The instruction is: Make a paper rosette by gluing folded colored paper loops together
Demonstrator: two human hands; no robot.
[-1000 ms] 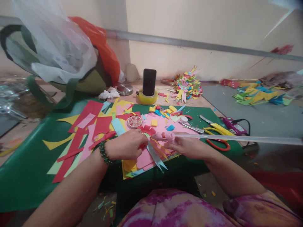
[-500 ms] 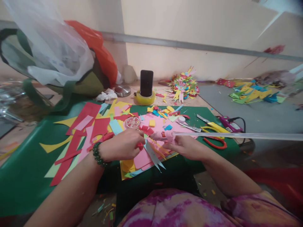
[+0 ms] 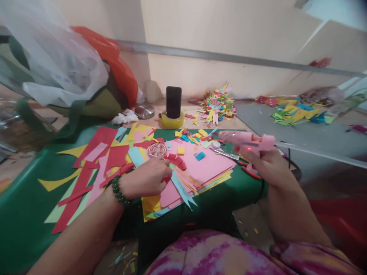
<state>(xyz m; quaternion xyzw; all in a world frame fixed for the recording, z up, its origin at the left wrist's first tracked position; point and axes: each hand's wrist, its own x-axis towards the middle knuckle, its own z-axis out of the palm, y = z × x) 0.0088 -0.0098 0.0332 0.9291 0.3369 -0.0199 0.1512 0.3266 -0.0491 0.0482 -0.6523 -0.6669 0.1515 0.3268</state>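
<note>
My right hand (image 3: 268, 164) is wrapped round the handle of a pink hot glue gun (image 3: 246, 140), raised above the right side of the table. A clear glue stick (image 3: 321, 152) runs out of its back, and a small red light glows on its body. My left hand (image 3: 147, 177) pinches a paper flower (image 3: 177, 162) with a ring of red folded petals and pale blue and orange paper tails (image 3: 182, 190). The left hand covers part of the flower, which is held over pink paper sheets (image 3: 210, 166).
Scissors (image 3: 226, 153) lie right of the pink sheets. Cut paper strips (image 3: 97, 147) spread over the green mat (image 3: 23, 206) at left. A phone (image 3: 173, 101) stands in a yellow holder (image 3: 171, 121). Behind are a finished paper bouquet (image 3: 219, 105) and a bag (image 3: 97, 105).
My right hand has moved the glue gun away from the paper flower, to the right and up. My left hand stays on the flower. The view has shifted slightly.
</note>
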